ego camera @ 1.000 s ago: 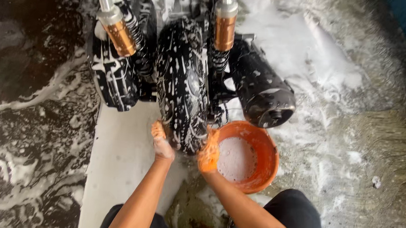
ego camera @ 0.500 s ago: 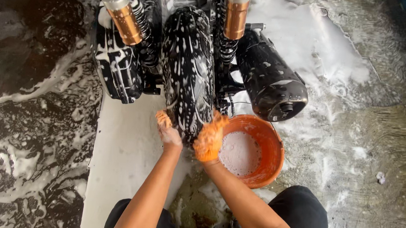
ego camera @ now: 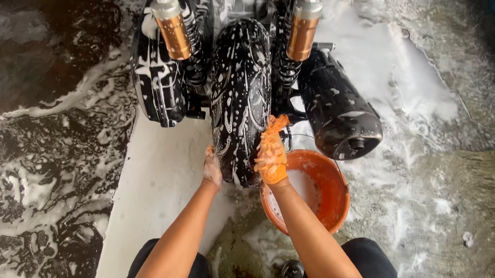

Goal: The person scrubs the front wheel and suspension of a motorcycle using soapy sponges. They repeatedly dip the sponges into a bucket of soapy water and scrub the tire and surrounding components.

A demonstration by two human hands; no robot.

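Head view: wet, foamy floor (ego camera: 46, 202), then a soapy black motorcycle tyre (ego camera: 239, 93) standing upright at centre, flanked by a black exhaust (ego camera: 339, 113) on the right and two copper-coloured shock absorbers (ego camera: 174, 36). Orange basin (ego camera: 327, 188) of suds just beside the tyre's lower right. Left hand (ego camera: 212, 168) pressed flat and empty against the tyre's left flank; right hand (ego camera: 272, 151) wrapped in an orange wash mitt (ego camera: 271, 139), laid open against the right flank.
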